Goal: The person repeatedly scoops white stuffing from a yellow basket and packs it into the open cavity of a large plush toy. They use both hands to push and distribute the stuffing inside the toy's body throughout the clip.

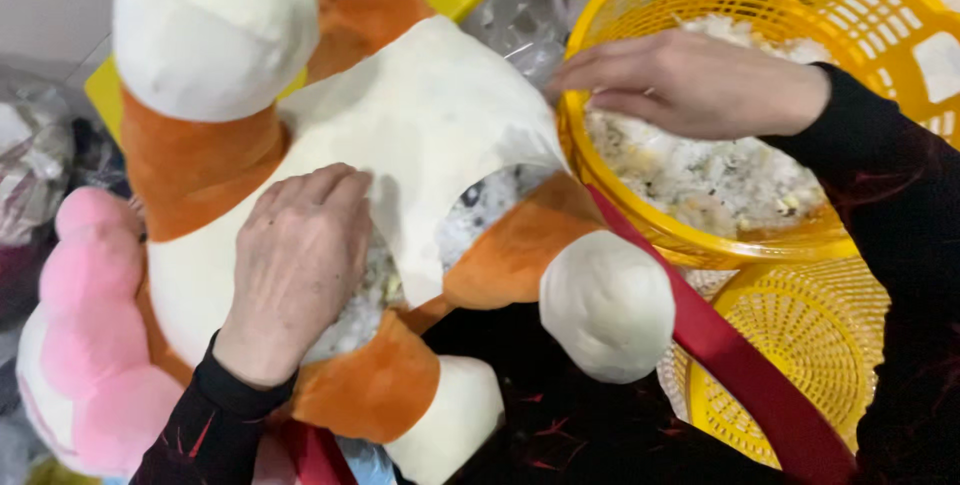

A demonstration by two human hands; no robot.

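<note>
Fingers of the left hand lie flat and close together on the white belly of the plush toy, pressing at the edge of an open seam; they grip nothing, the palm resting on the fabric beside the opening; grey-white stuffing shows through the gap just beside that hand. Fingers of the right hand are extended and held narrow, reaching over the rim of the yellow basket toward the toy's side; whether they pinch anything cannot be told.

Plush toy: large, white and orange, lying across the person's lap, occupying the centre and left of the view; 2 round white paws on orange limbs point toward the lower edge; 1 further white limb sits at the top left.

Yellow basket: touching the toy's right side, filled with loose whitish stuffing; a second yellow basket sits below it.

Red strap runs diagonally from the toy across the lower basket; a pink plush item lies at the left edge, against the toy; black sleeves cover both forearms.
</note>
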